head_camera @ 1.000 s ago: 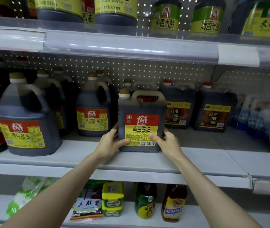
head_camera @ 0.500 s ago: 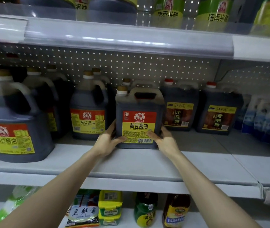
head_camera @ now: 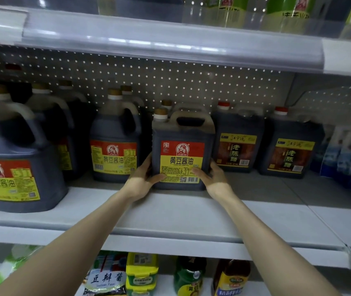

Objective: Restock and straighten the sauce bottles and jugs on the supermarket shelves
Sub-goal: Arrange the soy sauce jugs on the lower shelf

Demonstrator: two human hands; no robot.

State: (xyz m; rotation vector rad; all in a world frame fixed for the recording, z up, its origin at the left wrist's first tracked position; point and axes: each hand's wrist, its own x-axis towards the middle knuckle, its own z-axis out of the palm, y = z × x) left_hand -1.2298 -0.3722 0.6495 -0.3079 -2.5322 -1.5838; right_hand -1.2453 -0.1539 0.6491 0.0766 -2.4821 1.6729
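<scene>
Left hand (head_camera: 141,180) is curling round the lower left corner of the soy sauce jug (head_camera: 182,133), right hand (head_camera: 215,178) clasping the opposite corner, thumbs pressing the label between them.

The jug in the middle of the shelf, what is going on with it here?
A person holds the square soy sauce jug with both hands on the middle shelf. The left hand grips its left side and the right hand grips its right side. The jug stands upright, label facing out, between a round soy sauce jug on its left and a red-capped vinegar jug on its right, set back from the shelf's front edge.
</scene>
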